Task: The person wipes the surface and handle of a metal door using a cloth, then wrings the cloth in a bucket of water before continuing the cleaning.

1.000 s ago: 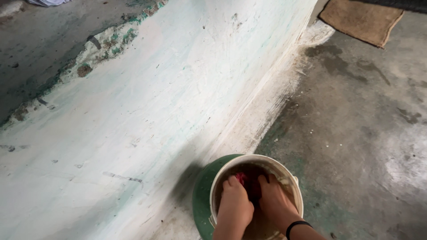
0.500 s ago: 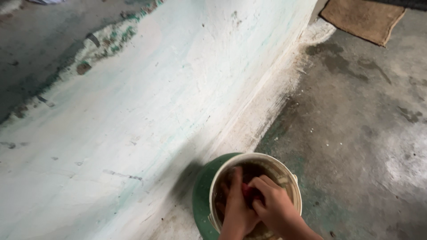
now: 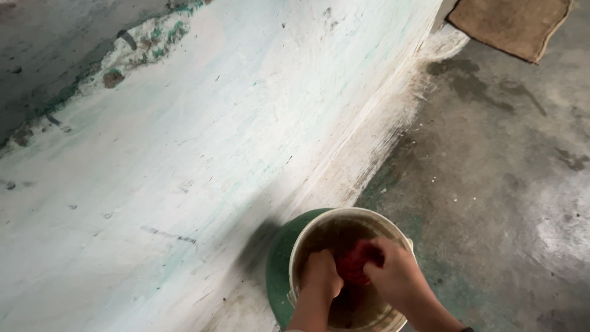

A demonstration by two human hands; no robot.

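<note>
Two hands wringing a red cloth in a bucket

Left hand [image 3: 321, 278] and right hand [image 3: 396, 276] both clench the red cloth [image 3: 354, 261] inside the green, white-rimmed bucket [image 3: 279, 270], close against the whitewashed wall [image 3: 203, 135]; a brown mat [image 3: 510, 24] lies well apart on the concrete floor [image 3: 491, 184].

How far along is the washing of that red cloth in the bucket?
Done so far: the red cloth is wet and sits inside the green bucket, whose water looks murky brown. In hand: the left hand and right hand both grip the cloth, bunched between them above the water. Left: the cloth is not yet out of the bucket, and no clean rinse water shows.
</note>
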